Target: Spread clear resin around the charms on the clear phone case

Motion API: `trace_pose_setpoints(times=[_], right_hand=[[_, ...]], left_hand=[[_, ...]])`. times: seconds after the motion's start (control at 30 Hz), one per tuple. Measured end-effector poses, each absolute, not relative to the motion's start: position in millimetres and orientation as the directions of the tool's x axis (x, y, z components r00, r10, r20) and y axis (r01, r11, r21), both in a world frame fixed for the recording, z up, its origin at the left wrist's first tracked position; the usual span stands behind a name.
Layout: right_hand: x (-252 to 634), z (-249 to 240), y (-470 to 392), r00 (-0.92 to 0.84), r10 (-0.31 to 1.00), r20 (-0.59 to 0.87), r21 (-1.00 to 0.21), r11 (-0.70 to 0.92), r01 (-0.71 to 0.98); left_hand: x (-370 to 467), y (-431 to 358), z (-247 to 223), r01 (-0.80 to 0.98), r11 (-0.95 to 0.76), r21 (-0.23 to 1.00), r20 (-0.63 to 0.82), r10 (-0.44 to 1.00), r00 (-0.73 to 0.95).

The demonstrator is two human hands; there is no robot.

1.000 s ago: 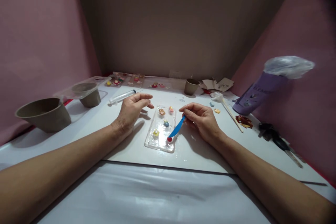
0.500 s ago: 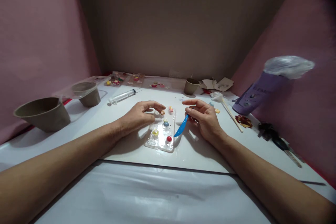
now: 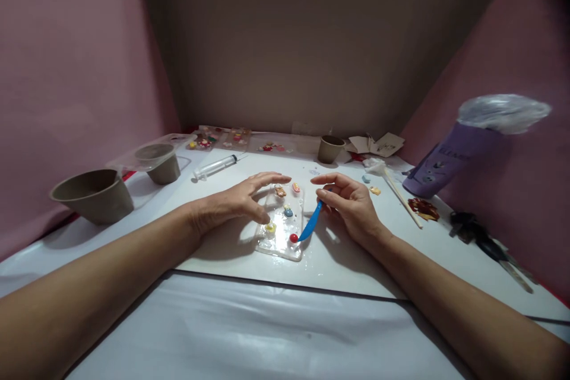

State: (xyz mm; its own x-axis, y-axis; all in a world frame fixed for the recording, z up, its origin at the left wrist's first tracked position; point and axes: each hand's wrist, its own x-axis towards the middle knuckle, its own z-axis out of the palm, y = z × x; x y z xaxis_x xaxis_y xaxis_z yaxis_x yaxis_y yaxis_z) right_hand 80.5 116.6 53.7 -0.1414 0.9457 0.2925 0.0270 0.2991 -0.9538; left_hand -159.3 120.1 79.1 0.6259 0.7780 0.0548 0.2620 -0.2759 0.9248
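A clear phone case (image 3: 281, 248) lies flat on the white board between my hands, glossy and wet-looking. On it are a red round charm (image 3: 293, 238), a yellow charm (image 3: 271, 228), a blue charm (image 3: 288, 212), a brown charm (image 3: 279, 190) and a pink charm (image 3: 296, 188). My left hand (image 3: 243, 199) reaches over the case's left edge, fingers stretched and thumb apart, the thumb tip just above the yellow charm. In my right hand (image 3: 350, 202) is a blue plastic knife (image 3: 310, 222), pinched at its upper end. Its tip points down beside the red charm; whether they touch, I cannot tell.
Behind my left hand lies a syringe (image 3: 216, 167). Brown cups (image 3: 100, 205) stand at left, another cup (image 3: 331, 149) at the back. Decorated cases (image 3: 207, 139) line the far edge. To the right are a wooden stick (image 3: 403, 197), a purple bag (image 3: 456, 157) and black-handled tools (image 3: 481, 240).
My left hand has spread its thumb and fingers wider, the thumb lowering toward the yellow charm. The blue knife's tip now sits closer to the red charm. The whole view has shifted slightly.
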Motion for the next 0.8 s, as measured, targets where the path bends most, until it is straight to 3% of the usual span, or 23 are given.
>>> trace_pose_setpoints(times=[0.13,0.4,0.8], right_hand=[[80,54,117,-0.147,0.944,0.295,-0.952,0.303,0.034],[78,55,116,-0.127,0.946,0.297,-0.953,0.303,0.032],[78,54,117,-0.124,0.943,0.308,-0.947,0.317,0.054]], left_hand=[[-160,119,81,0.226,-0.244,0.943,0.044,0.765,0.642],[-162,128,85,0.403,-0.41,0.818,0.023,0.724,0.69],[-159,126,88,0.448,-0.445,0.775,0.022,0.728,0.685]])
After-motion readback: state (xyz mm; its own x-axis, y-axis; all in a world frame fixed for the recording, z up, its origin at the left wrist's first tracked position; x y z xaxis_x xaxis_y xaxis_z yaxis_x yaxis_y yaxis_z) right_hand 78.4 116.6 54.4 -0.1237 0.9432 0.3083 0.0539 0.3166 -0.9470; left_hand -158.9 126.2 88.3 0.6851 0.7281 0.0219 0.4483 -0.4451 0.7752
